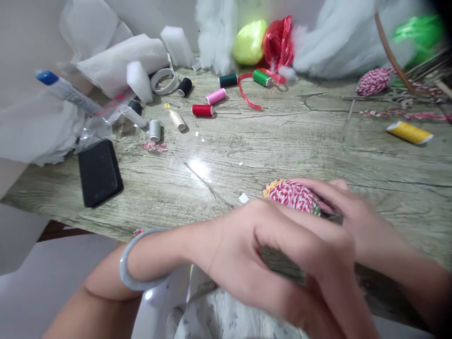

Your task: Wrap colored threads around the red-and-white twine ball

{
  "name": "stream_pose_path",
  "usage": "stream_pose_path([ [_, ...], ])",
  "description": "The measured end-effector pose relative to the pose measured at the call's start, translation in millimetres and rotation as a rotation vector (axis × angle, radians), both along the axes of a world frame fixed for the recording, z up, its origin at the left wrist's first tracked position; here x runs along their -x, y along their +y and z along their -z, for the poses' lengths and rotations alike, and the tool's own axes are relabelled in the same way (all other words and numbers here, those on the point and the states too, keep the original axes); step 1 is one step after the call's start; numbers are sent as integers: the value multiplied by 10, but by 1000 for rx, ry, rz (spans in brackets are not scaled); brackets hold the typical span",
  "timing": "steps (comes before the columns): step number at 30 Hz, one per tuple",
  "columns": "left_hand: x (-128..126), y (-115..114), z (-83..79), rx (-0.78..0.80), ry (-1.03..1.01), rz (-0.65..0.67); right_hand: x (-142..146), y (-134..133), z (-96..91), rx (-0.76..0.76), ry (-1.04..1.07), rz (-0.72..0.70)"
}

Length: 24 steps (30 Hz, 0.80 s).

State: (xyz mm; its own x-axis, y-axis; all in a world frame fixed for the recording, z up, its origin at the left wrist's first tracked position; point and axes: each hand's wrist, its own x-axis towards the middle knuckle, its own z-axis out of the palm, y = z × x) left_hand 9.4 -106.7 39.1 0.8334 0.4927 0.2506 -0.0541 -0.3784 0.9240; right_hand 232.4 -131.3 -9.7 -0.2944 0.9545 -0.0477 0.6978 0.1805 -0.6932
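Observation:
A bundle of red-and-white braided yarn (291, 195), with yellow strands at its left end and some green at its right, sits just above the tabletop. My right hand (367, 221) reaches in from the right, its fingers closed around the bundle's right end. Something dark shows beneath those fingers, too unclear to name. In front crosses my left hand (282, 249), a pale bangle (129, 263) on its forearm. Its fingers bend down toward the thumb in a pinch; the tips are blurred, and whatever they hold cannot be made out. It partly covers the bundle.
Thread spools lie across the back, among them a red spool (202, 110) and a yellow spool (409, 133). A black phone (99, 173) rests at left. White stuffing (332, 42) and red plastic cord (278, 42) stand behind. A thin stick (203, 181) lies mid-table.

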Motion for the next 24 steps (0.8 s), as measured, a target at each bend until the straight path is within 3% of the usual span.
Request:
stream_pose_path([
  [1, -18, 85, -8, 89, -79, 56, 6, 9, -5, 0, -23, -12],
  [6, -150, 199, 110, 133, -152, -242, 74, 82, -62, 73, -50, -126],
  [10, -206, 145, 250, 201, -216, -372, 114, 105, -73, 59, -56, -154],
  [16, -243, 191, 326, 320, -244, -346, -13, 121, -91, 156, -14, -177],
  [19, -265, 211, 338, 356, -234, -365, -194, 133, -144, 268, 58, -53],
  [22, -273, 211, 344, 374, -222, -382, -349, 152, -180, 239, 139, 71],
  [24, -271, 208, 346, 376, -216, -384, -393, 171, -177, 206, 183, 56],
])
